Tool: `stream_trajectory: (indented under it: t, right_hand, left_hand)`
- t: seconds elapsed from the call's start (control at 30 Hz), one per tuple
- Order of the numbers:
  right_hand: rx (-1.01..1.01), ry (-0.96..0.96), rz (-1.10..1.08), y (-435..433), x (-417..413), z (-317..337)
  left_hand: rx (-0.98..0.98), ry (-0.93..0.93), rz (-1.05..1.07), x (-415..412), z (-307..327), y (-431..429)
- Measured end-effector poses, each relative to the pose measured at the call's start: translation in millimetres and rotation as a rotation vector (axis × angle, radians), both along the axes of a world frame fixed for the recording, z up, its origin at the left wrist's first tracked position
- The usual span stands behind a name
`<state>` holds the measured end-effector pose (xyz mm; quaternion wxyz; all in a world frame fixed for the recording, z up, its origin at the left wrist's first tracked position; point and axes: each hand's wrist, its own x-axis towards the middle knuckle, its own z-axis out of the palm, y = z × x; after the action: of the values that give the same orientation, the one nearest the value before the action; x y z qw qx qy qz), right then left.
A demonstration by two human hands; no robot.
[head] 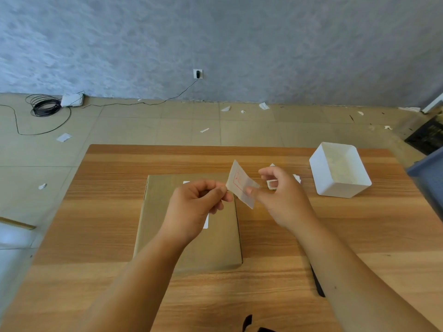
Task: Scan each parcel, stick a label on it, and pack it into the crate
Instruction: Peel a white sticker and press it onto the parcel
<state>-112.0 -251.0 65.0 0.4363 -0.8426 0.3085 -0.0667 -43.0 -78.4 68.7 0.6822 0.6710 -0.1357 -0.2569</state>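
L hand (pixel 191 207) & R hand (pixel 284 200) fingers (pixel 217 190) pinch label (pixel 240 182) btwn them, above parcel (pixel 153 212).

A mottled grey-blue wall (pixel 239 32) fills the far side and meets a beige tiled floor (pixel 143 125). Low on the wall sits a white socket with a black plug (pixel 198 73). A thin black cable (pixel 167 99) runs left from it towards a flat white box (pixel 72 100) beside a coil of black wire (pixel 45 107). White paper scraps (pixel 63 137) litter the tiles. A brown wood-grain counter (pixel 107 212) fills the near ground in soft, even light.
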Motion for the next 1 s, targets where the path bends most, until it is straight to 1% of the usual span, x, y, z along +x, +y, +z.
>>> stream_trajectory:
  t: [0.07,0.1,0.13,0.2,0.23,0.3,0.37,0.5,0.73,1.0]
  right_hand:
    - [-0.185,-0.065,-0.021,3,-2,0]
    - [-0.224,-0.125,-0.017,4,-3,1]
    - [-0.214,-0.186,0.002,6,-4,3]
    - [-0.091,-0.28,0.09,10,-5,10]
    - [-0.031,-0.297,0.149,12,-5,13]
    - [0.033,-0.296,0.26,16,-4,17]
    - [0.056,-0.298,0.299,19,-2,18]
    - [0.079,-0.329,0.273,20,-1,18]
    - [0.204,-0.295,0.286,19,-2,19]
    - [0.219,-0.268,0.306,20,-2,20]
  left_hand:
    - [0.012,-0.006,0.003,0,-1,-1]
    - [0.017,-0.012,0.004,-1,-2,-2]
    - [0.022,-0.021,0.005,-1,-3,-3]
    - [0.03,-0.032,0.009,-1,-3,-5]
    - [0.03,-0.034,0.006,-2,-4,-6]
    - [0.02,-0.043,-0.01,-3,-3,-7]
    - [0.011,-0.051,-0.029,-3,-2,-8]
    - [0.02,-0.078,-0.038,-2,0,-10]
    - [0.051,-0.14,-0.061,1,3,-9]
    - [0.052,-0.142,-0.059,1,3,-10]
